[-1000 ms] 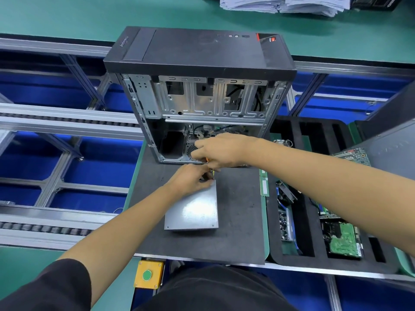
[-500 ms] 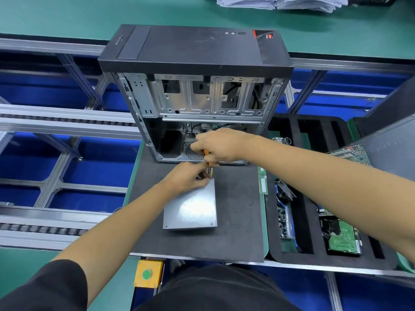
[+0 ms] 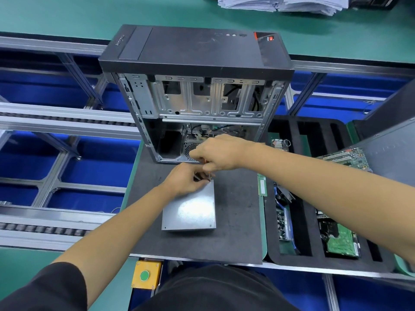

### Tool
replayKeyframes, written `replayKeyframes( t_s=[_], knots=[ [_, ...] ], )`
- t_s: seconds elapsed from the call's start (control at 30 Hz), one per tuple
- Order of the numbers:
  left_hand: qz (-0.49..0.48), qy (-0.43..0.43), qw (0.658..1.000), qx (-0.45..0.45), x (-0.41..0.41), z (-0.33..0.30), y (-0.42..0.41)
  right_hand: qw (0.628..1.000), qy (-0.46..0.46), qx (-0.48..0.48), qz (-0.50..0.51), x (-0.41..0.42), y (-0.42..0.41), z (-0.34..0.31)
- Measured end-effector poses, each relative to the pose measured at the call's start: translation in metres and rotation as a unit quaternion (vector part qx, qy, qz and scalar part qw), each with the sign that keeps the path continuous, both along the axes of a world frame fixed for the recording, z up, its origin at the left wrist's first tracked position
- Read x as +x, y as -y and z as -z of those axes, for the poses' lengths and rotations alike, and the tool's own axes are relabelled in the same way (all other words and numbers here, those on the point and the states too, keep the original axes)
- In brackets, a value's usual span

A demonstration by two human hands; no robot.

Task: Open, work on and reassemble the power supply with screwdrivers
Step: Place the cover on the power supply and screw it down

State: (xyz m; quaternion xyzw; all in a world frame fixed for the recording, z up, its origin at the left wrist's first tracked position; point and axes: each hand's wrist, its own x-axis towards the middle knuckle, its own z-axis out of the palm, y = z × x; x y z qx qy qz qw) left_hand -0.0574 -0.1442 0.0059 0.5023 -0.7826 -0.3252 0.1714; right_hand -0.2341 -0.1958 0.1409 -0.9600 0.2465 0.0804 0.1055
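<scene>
Power supply (image 3: 189,209): grey metal box lying flat on the dark mat (image 3: 238,212), just in front of the open computer case (image 3: 197,86).
Right hand (image 3: 217,153): curled round a screwdriver (image 3: 209,175), tip at the box's far right corner.
Left hand (image 3: 184,180): fingers curled at that same corner; whether it holds anything I cannot tell.

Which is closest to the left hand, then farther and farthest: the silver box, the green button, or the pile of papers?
From the left hand:
1. Silver box, right under it, touching.
2. Green button, down at the near table edge.
3. Pile of papers, far away at the top.
</scene>
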Motion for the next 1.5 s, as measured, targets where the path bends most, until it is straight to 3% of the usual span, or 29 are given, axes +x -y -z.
replayKeyframes(
  t_s=[0.5,0.93,1.17,1.3,1.4,1.5],
  knots=[
    [-0.064,-0.066,0.996,0.021,-0.001,0.005,-0.01,0.993,0.032,0.01,0.113,0.0,-0.002,0.01],
    [-0.035,-0.027,0.999,0.019,-0.003,-0.008,-0.008,0.996,-0.046,-0.043,-0.058,0.003,0.003,-0.015],
    [-0.035,-0.032,0.999,0.013,-0.003,-0.006,-0.012,0.996,-0.054,-0.06,0.047,0.003,-0.011,-0.006],
    [-0.078,-0.036,0.996,0.018,-0.005,0.001,-0.016,0.997,-0.057,-0.014,-0.045,0.003,-0.011,-0.017],
    [-0.087,-0.031,0.996,0.013,-0.007,0.004,-0.018,0.989,-0.089,-0.06,-0.107,0.005,-0.01,-0.019],
    [-0.091,-0.029,0.995,0.012,-0.006,0.003,-0.017,0.986,-0.082,-0.123,-0.074,0.009,-0.015,-0.015]
  ],
)
